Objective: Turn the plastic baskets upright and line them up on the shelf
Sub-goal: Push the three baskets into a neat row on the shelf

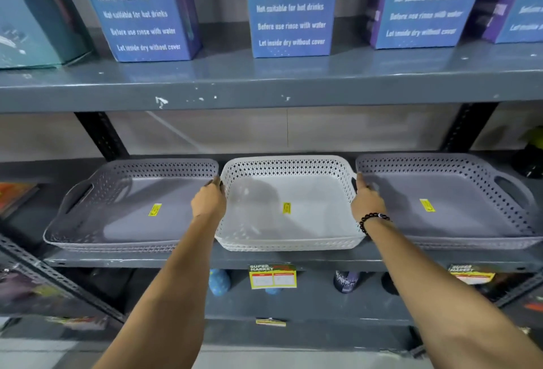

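Observation:
Three shallow perforated plastic baskets stand upright side by side on the grey metal shelf (293,260). The middle one is the white basket (305,189); a grey basket (164,189) is to its left and another grey basket (440,186) to its right. Each has a yellow sticker inside. My left hand (209,199) grips the white basket's left side handle. My right hand (366,199), with a dark bead bracelet on the wrist, grips its right side handle. The fingers of both hands are partly hidden behind the basket's rim.
Tall blue printed boxes (291,7) stand on the shelf above. A dark bottle with a yellow-green top (529,160) sits at the far right of the basket shelf. Price tags (271,276) hang on the shelf edge, with bottles (346,280) on the shelf below.

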Motion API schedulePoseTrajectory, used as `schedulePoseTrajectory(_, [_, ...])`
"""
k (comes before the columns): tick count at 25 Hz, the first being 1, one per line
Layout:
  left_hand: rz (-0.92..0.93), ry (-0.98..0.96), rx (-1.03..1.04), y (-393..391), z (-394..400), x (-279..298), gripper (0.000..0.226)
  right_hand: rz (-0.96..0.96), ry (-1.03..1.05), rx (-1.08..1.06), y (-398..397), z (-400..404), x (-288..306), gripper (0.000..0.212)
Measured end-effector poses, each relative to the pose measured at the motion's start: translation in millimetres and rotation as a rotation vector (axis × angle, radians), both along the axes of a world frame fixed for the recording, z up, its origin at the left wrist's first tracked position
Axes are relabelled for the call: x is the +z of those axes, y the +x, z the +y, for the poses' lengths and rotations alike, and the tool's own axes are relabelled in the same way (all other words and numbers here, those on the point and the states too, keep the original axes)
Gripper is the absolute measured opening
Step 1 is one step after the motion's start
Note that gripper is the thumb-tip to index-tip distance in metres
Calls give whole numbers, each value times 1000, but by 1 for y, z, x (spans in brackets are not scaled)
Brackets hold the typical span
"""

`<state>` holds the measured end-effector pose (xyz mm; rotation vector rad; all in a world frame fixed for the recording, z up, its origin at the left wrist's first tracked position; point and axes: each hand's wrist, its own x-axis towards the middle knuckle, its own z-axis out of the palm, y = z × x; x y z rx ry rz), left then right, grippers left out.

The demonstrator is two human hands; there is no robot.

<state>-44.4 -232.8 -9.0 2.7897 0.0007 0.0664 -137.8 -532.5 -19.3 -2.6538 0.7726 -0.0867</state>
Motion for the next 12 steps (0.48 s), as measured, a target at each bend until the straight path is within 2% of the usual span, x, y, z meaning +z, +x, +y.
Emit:
schedulePoseTrajectory(6, [-10, -16, -7, 2, 2, -5, 52, -8, -35, 12, 1, -2, -5, 70])
schedulePoseTrajectory(12, [-30, -3, -22, 11, -2, -10, 58, -2, -39, 26, 2, -1, -1, 69])
